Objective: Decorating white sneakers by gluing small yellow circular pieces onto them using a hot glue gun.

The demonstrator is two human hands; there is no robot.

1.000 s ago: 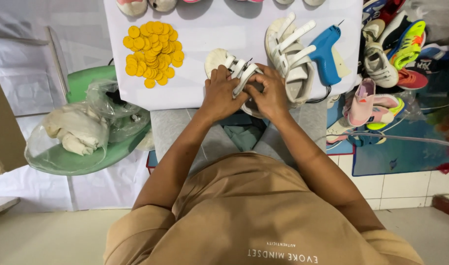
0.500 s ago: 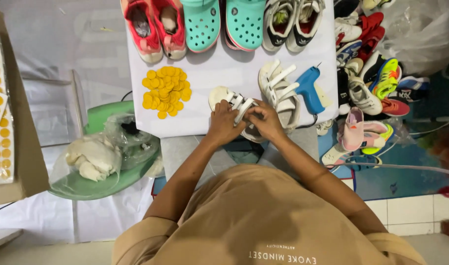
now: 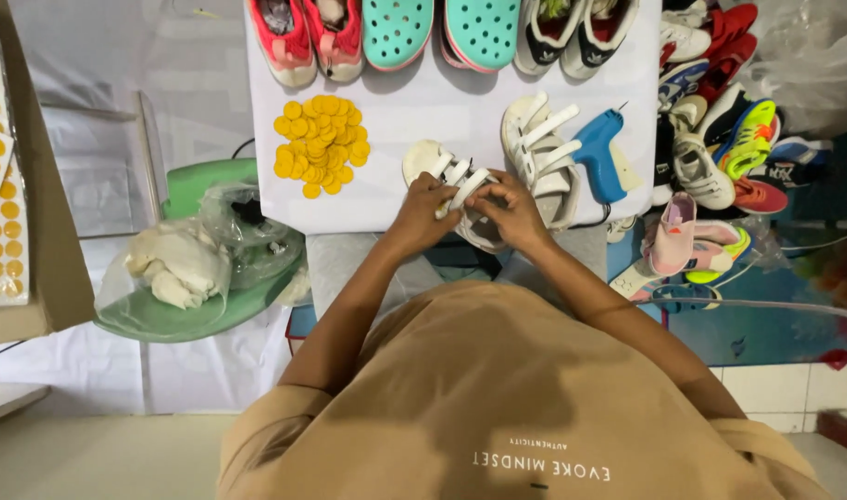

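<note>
left hand point(image 3: 422, 215) and right hand point(image 3: 511, 211) grip white strap sandal point(image 3: 453, 181) at white table point(image 3: 414, 111) edge | matching sandal point(image 3: 539, 153) just right | blue glue gun point(image 3: 599, 153) beside it | yellow discs point(image 3: 320, 143) piled left

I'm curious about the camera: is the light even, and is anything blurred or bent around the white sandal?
Head view: soft, even light, with faint shadows under the hands on the white sandal; no strong glare on the white table; wide-lens bending at the edges; the left hand and right hand are slightly soft.

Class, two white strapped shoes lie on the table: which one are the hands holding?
The white strapped shoe nearer the yellow discs; both hands grip it.
</note>
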